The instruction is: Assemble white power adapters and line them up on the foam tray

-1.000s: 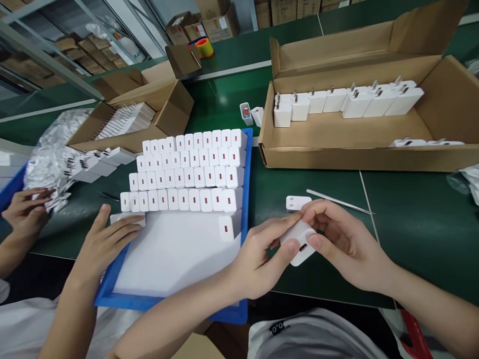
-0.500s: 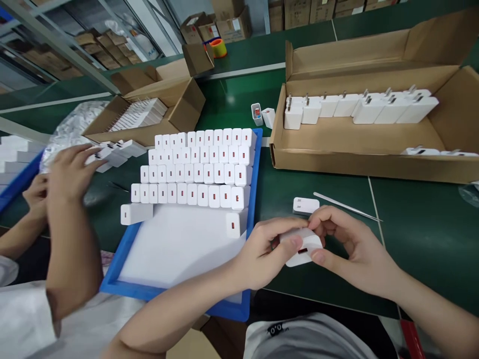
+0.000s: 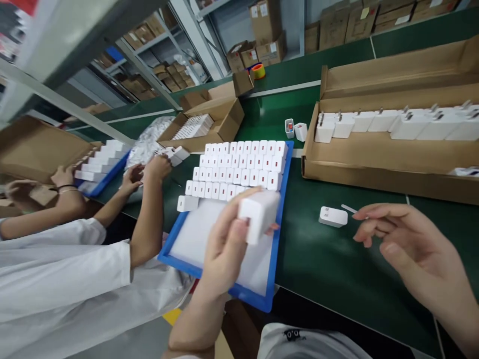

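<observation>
In my left hand (image 3: 222, 249) is a white charger (image 3: 260, 212), gripped between thumb and fingers and slightly blurred, above the right side of a blue-rimmed tray (image 3: 179, 264). Rows of white chargers (image 3: 239, 162) with small reddish ports stand in the tray's far part. My right hand (image 3: 407, 254) hovers over the green table, fingers apart, holding nothing I can see. Close to its fingertips lie a white charger (image 3: 333, 217) on its side and the end of a thin metal tool (image 3: 349, 208), mostly hidden by the hand.
At the right stands an open cardboard box (image 3: 374, 179) with chargers inside, prongs up. Two small white pieces (image 3: 300, 131) sit left of it. Co-workers' arms (image 3: 149, 214) work at the left, beside another cardboard box (image 3: 228, 127). An orange-yellow tape roll (image 3: 258, 71) is at the back.
My left hand has carried the charger up and left, from the table to above the tray. My right hand has released it and moved right, fingers spread. The camera view has turned left.
</observation>
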Tool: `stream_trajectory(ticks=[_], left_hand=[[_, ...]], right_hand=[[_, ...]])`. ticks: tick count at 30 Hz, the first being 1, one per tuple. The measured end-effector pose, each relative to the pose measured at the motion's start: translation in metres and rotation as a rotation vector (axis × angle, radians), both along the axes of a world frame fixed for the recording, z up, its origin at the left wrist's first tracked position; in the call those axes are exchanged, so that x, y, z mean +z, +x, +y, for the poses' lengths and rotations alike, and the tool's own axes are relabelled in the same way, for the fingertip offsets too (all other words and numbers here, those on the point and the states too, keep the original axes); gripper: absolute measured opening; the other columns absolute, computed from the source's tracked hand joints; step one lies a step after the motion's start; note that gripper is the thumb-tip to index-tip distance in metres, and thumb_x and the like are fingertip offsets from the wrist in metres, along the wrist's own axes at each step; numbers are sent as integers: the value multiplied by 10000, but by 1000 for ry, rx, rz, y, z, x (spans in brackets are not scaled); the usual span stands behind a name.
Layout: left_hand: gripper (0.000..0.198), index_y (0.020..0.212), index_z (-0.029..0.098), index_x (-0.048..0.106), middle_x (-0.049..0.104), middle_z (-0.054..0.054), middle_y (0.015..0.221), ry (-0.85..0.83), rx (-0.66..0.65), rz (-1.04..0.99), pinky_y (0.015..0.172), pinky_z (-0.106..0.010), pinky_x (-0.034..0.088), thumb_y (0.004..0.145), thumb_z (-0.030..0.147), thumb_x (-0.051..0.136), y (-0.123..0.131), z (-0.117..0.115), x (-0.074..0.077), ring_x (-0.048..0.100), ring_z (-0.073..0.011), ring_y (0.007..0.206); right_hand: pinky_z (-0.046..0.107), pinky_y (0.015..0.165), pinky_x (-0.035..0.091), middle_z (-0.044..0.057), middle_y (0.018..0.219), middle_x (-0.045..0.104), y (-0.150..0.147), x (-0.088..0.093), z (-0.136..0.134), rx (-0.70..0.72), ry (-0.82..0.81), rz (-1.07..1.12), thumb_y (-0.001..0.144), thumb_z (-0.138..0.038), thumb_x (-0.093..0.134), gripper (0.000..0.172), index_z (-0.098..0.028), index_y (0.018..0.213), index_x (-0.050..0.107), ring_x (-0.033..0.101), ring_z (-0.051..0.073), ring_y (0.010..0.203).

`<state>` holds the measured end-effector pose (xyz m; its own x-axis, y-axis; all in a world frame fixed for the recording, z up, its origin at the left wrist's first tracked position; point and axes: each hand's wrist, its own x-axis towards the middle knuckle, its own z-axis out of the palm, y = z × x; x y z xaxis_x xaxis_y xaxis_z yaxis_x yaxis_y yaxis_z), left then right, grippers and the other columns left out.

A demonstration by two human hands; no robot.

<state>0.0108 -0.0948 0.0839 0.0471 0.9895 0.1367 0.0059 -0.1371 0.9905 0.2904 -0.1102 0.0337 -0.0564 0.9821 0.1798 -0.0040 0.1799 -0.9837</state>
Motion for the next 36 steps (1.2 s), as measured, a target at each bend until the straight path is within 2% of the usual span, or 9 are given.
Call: stream_trajectory(ticks=[3, 8, 15, 20, 24, 28, 31, 33, 36], left_hand=[[540, 1301, 215, 638, 671, -110, 1273, -91, 402, 91, 797, -358, 610, 937, 606, 559, -35, -8, -29, 691, -206, 873], [466, 1188, 198, 710, 701, -111, 1231, -315, 383, 201, 869, -342, 559, 899, 557, 646, -55, -14, -76, 653, -270, 1082], [518, 1161, 170, 698, 746, -99, 976, -355, 305, 186, 777, -320, 536, 889, 605, 623, -35, -7, -89, 668, -222, 854], [500, 1119, 171, 701, 745, -120, 1100, -320, 298, 205, 865, -350, 542, 871, 601, 633, -29, -2, -90, 687, -246, 950], [470, 1074, 174, 734, 757, -114, 1064, -331, 285, 302, 837, -368, 547, 873, 584, 622, -33, -1, -84, 690, -257, 908], [423, 1127, 185, 695, 704, -118, 1140, -247, 386, 415, 835, -372, 516, 904, 529, 590, -33, -7, -65, 645, -262, 950], [313, 1157, 211, 637, 630, -97, 1177, -45, 466, 474, 878, -356, 480, 942, 431, 577, -19, -14, -44, 595, -238, 985], [197, 1132, 225, 624, 617, -73, 1066, 204, 356, 551, 818, -326, 487, 977, 314, 541, -1, -18, -33, 590, -209, 913], [203, 1146, 214, 590, 623, -72, 986, 432, -61, 598, 772, -298, 523, 978, 169, 486, 35, -22, -30, 616, -194, 892]], right_hand=[[257, 690, 584, 50, 1057, 683, 0, -1, 0, -27, -8, -15, 932, -400, 681, 204, -329, 1122, 660, 655, 159, 754], [235, 684, 576, 46, 997, 700, -5, -9, -1, 7, -35, -68, 947, -398, 660, 190, -327, 1122, 644, 679, 168, 802], [255, 704, 579, 36, 942, 681, -6, -14, -3, 28, -44, -115, 956, -436, 638, 206, -313, 1121, 633, 674, 167, 798], [292, 724, 574, 14, 820, 632, -11, -13, -5, 58, -21, -158, 964, -452, 616, 209, -300, 1107, 616, 665, 175, 779], [301, 724, 572, 15, 835, 621, -12, -9, -3, 54, 33, -181, 968, -428, 618, 188, -293, 1098, 620, 658, 174, 777], [275, 708, 559, 18, 898, 611, -12, -5, -3, 37, 84, -177, 985, -375, 602, 127, -292, 1079, 621, 643, 149, 772], [273, 695, 551, 21, 923, 606, -12, -5, -2, 18, 116, -198, 1001, -355, 573, 121, -281, 1093, 595, 620, 135, 745], [289, 716, 558, 37, 985, 625, -9, -8, 2, -36, 136, -223, 1000, -358, 568, 171, -274, 1148, 552, 631, 145, 781], [335, 786, 572, 83, 1099, 630, 3, -8, 23, -214, 222, -411, 999, -380, 535, 266, -243, 1221, 482, 650, 182, 893]])
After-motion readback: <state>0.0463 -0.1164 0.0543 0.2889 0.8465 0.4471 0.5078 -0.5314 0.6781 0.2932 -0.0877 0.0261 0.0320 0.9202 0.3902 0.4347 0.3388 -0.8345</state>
